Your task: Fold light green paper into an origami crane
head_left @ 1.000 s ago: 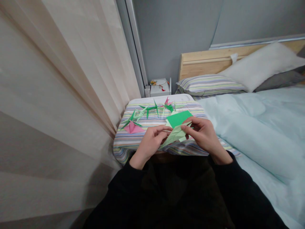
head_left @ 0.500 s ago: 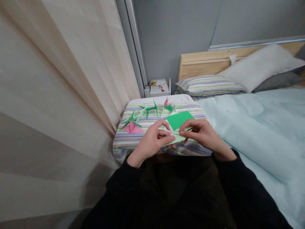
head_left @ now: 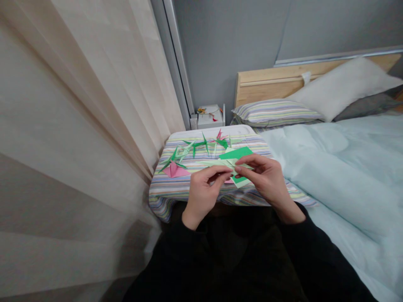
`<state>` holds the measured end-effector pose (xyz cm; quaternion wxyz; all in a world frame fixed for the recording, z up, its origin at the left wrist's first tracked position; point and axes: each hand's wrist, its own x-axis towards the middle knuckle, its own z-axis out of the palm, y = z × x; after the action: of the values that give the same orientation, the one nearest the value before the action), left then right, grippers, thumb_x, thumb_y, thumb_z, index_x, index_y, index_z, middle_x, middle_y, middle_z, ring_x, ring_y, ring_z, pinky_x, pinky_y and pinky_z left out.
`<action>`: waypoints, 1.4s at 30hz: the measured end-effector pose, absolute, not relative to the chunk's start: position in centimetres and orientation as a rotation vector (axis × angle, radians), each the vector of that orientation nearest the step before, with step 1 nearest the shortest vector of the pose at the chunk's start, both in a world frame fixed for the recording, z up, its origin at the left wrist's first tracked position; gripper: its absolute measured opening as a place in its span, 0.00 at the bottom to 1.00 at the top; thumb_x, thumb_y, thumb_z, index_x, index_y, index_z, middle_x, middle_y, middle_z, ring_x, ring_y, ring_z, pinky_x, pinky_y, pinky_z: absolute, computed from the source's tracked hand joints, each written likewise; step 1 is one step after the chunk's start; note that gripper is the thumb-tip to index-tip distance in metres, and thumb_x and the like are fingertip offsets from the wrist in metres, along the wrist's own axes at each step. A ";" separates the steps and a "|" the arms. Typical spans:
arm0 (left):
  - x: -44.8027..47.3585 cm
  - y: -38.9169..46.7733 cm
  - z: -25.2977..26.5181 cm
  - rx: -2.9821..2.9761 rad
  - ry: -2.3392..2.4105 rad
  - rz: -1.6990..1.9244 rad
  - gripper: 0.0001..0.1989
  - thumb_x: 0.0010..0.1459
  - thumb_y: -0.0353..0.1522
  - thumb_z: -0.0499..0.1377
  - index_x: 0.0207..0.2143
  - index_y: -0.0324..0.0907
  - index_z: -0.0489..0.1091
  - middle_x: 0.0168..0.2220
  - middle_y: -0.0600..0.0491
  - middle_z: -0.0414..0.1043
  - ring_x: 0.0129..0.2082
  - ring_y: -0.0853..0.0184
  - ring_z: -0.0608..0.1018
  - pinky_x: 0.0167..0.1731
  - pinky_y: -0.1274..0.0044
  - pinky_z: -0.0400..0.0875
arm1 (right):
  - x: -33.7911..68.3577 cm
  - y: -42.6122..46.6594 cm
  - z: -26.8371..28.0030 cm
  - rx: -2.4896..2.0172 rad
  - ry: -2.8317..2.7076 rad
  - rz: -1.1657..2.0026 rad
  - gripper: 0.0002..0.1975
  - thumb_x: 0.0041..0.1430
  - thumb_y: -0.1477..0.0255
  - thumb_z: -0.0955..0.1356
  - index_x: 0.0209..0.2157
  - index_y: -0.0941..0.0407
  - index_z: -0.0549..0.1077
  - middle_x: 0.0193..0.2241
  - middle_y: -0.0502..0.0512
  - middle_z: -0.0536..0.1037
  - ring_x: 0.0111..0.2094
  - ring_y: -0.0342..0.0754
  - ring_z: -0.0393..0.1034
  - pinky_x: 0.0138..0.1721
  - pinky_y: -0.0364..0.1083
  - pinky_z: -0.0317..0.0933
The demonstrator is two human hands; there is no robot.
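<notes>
A pale green folded origami paper (head_left: pixel 217 162) is pinched between both hands above the table. My left hand (head_left: pixel 206 188) grips its near side with thumb and fingertips pressed together. From the right, my right hand (head_left: pixel 266 176) pinches it close to the left fingertips. Fingers hide part of the folds. Below lie a green paper sheet (head_left: pixel 237 153) and other pale green and pink sheets, partly covered by the hands. To the left rests a pink folded paper (head_left: pixel 174 170). Beyond it sit several green origami cranes (head_left: pixel 200 144) and a pink one (head_left: pixel 220 135).
The small table (head_left: pixel 176 135) has a striped cloth (head_left: pixel 163 189) over it. A beige curtain (head_left: pixel 94 105) hangs close on the left. On the right is a bed with a pale blue quilt (head_left: pixel 340 167). A white bedside stand (head_left: pixel 210 121) is behind the table.
The pale green paper has been turned and lifted, and a long narrow point now sticks out to the left. My left hand's fingers have closed in, uncovering more of the sheets below.
</notes>
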<state>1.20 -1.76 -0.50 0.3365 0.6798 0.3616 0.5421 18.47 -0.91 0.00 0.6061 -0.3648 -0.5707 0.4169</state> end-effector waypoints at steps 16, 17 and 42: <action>1.1 -1.9 0.7 1.499 0.912 1.413 0.06 0.52 0.30 0.70 0.34 0.39 0.79 0.30 0.53 0.81 0.29 0.67 0.83 0.34 0.77 0.79 | 19.1 -1.9 1.0 -0.804 -1.439 1.020 0.07 0.58 0.67 0.76 0.33 0.56 0.80 0.26 0.51 0.80 0.24 0.44 0.75 0.27 0.44 0.74; 1.1 -1.9 0.8 1.490 0.913 1.421 0.05 0.52 0.30 0.70 0.33 0.39 0.79 0.29 0.53 0.81 0.29 0.67 0.83 0.34 0.77 0.79 | 19.1 -1.9 1.0 -0.816 -1.465 0.981 0.06 0.58 0.67 0.75 0.33 0.56 0.80 0.27 0.51 0.80 0.24 0.44 0.75 0.27 0.44 0.74; 1.8 -2.4 0.7 1.442 0.934 1.479 0.10 0.52 0.35 0.71 0.28 0.39 0.75 0.25 0.54 0.78 0.26 0.67 0.82 0.30 0.77 0.79 | 18.6 -2.3 1.2 -0.838 -1.388 1.009 0.15 0.49 0.62 0.80 0.23 0.55 0.75 0.21 0.52 0.80 0.25 0.47 0.74 0.30 0.46 0.67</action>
<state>1.80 -2.39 0.74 0.4236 0.5763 0.3731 0.5910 18.62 -2.31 1.22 0.5778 -0.3583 -0.5933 0.4311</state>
